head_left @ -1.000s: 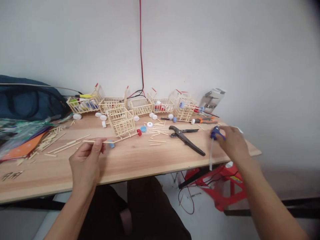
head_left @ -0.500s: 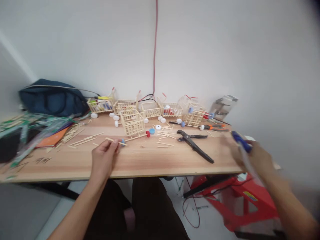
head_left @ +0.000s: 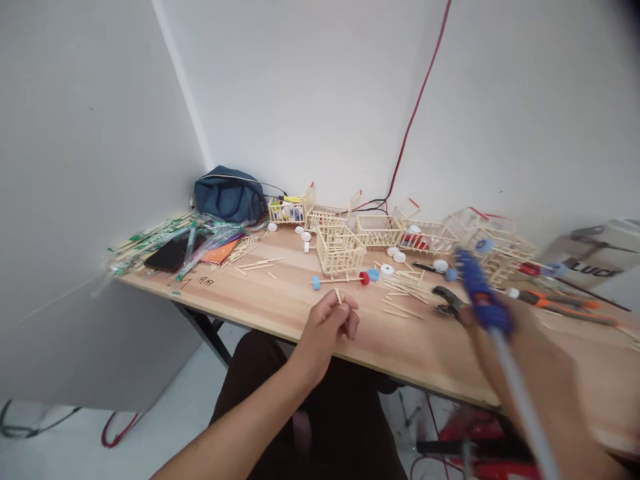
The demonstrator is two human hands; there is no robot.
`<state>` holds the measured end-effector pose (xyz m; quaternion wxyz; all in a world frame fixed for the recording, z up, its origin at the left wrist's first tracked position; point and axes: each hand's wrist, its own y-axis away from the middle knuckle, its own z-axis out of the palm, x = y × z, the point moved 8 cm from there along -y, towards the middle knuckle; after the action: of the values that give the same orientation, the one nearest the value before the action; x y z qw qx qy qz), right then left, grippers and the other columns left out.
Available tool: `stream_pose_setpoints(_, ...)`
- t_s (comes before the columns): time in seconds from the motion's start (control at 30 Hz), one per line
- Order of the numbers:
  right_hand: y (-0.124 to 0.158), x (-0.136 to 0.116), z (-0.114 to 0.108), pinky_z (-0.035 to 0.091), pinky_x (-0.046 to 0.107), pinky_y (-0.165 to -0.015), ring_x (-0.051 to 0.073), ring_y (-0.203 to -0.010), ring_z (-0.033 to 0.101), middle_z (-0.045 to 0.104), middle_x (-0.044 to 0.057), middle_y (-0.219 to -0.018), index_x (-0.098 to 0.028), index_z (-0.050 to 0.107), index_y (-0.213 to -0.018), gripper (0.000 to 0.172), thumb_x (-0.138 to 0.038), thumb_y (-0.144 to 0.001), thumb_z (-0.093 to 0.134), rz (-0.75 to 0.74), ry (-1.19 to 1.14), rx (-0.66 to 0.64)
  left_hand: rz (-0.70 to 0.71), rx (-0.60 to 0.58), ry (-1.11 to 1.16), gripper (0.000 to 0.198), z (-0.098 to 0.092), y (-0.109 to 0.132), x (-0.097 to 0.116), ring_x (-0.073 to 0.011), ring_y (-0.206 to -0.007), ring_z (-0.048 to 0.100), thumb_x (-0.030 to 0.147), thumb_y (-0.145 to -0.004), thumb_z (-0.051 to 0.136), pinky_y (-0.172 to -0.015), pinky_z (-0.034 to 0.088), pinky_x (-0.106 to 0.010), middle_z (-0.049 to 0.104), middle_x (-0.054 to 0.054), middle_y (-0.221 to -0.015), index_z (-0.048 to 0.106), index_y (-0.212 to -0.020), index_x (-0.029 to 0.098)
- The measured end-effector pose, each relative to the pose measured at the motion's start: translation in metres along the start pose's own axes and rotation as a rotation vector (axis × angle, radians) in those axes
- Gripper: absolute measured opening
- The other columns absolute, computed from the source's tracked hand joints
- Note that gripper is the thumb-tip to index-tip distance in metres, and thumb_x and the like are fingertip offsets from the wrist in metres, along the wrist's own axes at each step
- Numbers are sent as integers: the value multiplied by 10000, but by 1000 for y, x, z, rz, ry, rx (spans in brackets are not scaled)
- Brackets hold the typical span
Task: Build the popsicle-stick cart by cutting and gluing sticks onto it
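My left hand (head_left: 327,327) pinches a short wooden stick (head_left: 339,296) near the table's front edge. Just beyond it stands a small cart of wooden sticks (head_left: 340,252), with an axle in front bearing a blue wheel (head_left: 315,283) and a red wheel (head_left: 365,278). At the right, my right hand (head_left: 525,353), blurred, is wrapped round a blue glue gun (head_left: 483,297) with a long glue stick out of its back. The gun's front end points away from me and partly covers the black pliers (head_left: 447,300).
More stick carts (head_left: 377,231) line the wall. Loose sticks (head_left: 405,290) and orange-handled pliers (head_left: 565,301) lie on the wooden table (head_left: 270,303). A blue bag (head_left: 230,195), a black phone (head_left: 175,253) and green plastic wrappers (head_left: 150,233) are at the left.
The view has turned left, so the table appears further right. The glue gun has come up and nearer my left hand. The pinched stick now points away from me, and my left hand is off the axle.
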<state>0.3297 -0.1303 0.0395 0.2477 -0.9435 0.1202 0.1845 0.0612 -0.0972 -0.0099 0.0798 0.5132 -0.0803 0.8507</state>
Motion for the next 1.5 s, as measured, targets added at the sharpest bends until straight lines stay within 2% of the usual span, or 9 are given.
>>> stream_pose_setpoints(0.1,4,-56,28,513,434,-677,347,-819,704,716,158,-986,-232,531,-1178,397,-411,-834,448,-121,-137,-15,-119,-41,-76,282,17,9,-6,-70,-499,279,431,-805,681,-529,237,-232,344,80,-539,576,-795,170)
stream_pose_setpoints(0.2,8,-76,46,506,393,-670,323,-830,697,714,160,-1019,-186,532,-1190,396,-389,-863,436,-130,-184,-11,-152,-102,-234,403,25,10,-6,-62,-534,284,520,-762,723,-521,189,-236,385,53,-586,599,-704,141)
stream_pose_setpoints(0.47,12,-83,69,470,359,-677,294,-871,668,685,154,-1095,-186,506,-1191,385,-336,-836,504,-134,-290,-16,-174,-112,-141,462,26,6,-8,-48,-491,195,571,-731,752,-489,120,-247,299,77,-528,698,-766,114)
stream_pose_setpoints(0.8,16,-79,80,470,375,-684,297,-894,641,664,131,-1061,-200,507,-1171,341,-313,-850,500,-142,-294,5,-199,-69,-11,440,29,4,-11,-29,-447,175,497,-635,831,-465,114,-222,294,98,-472,572,-625,141)
stream_pose_setpoints(1.07,11,-85,70,495,418,-802,289,-975,589,622,143,-1058,-179,556,-1097,287,-313,-846,518,-242,-449,22,-171,-163,-191,437,35,-3,-6,-48,-465,231,545,-725,743,-472,147,-235,324,78,-513,577,-664,146)
stream_pose_setpoints(1.17,5,-83,69,492,350,-691,220,-761,599,650,79,-879,-187,584,-1022,303,-456,-889,552,-155,-612,-151,-71,-111,-298,406,22,-5,9,-61,-503,246,529,-809,668,-499,162,-237,324,72,-546,563,-702,152)
stream_pose_setpoints(1.33,4,-101,72,368,250,-477,126,-515,485,565,8,-617,-169,606,-894,511,-652,-927,444,-81,-937,-479,206,184,-335,200,-34,-16,49,-82,-555,348,366,-875,599,-564,272,-225,415,61,-603,575,-820,175)
stream_pose_setpoints(1.43,-1,-116,76,342,232,-450,111,-491,476,546,-5,-578,-165,609,-883,542,-685,-909,462,-100,-1010,-510,404,354,-484,98,-62,-26,74,-111,-675,477,256,-827,631,-651,358,-232,562,24,-741,618,-889,182)
stream_pose_setpoints(1.5,-4,-123,82,340,227,-444,101,-478,469,554,-4,-587,-163,613,-881,547,-692,-902,474,-103,-1032,-501,471,396,-571,111,-71,-36,82,-125,-730,504,244,-826,636,-688,380,-240,604,6,-824,639,-918,183)
